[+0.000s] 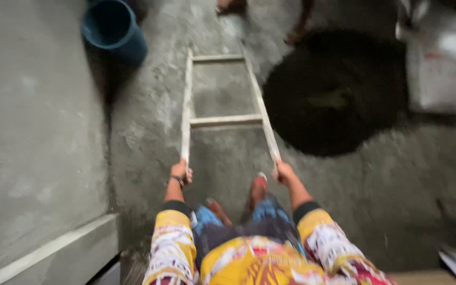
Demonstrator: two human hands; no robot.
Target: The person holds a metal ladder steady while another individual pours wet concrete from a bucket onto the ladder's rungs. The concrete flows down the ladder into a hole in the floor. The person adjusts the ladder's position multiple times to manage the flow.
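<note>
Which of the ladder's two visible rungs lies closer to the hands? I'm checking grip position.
The lower rung, just above both hands; the other rung sits farther off, near the blue bucket.

A rough grey concrete floor point(407, 179) fills the blurred, dimly lit view. A grey plastered wall point(32, 121) rises on the left, with a pale ledge point(54, 250) along its base. A blue bucket point(114, 29) sits beside the wall. A wide black round patch point(339, 92) darkens the floor, near a white sack point(436, 79).

Building site: bare concrete floor point(149, 132), wooden ladder point(222, 105), bucket point(114, 29).
</note>
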